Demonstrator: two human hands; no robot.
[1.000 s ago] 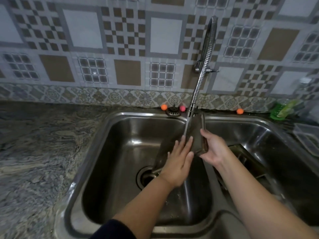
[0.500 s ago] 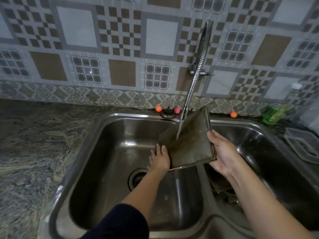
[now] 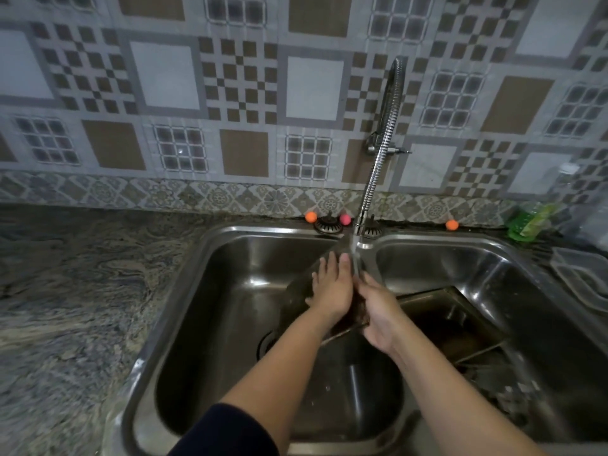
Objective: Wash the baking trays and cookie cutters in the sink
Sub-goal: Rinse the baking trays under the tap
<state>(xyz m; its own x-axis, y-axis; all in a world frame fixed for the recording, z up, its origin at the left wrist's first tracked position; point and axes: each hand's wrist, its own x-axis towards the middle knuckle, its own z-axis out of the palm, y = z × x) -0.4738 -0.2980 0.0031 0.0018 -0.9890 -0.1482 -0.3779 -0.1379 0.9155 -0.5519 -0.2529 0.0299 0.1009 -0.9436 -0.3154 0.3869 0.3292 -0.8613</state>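
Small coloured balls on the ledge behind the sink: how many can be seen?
3. An orange ball sits left of the strainer plug, a pink ball right of it, and another orange ball behind the right basin. More may be hidden.

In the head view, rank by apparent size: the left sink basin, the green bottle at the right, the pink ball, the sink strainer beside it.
Largest to smallest:
1. left sink basin
2. green bottle
3. sink strainer
4. pink ball
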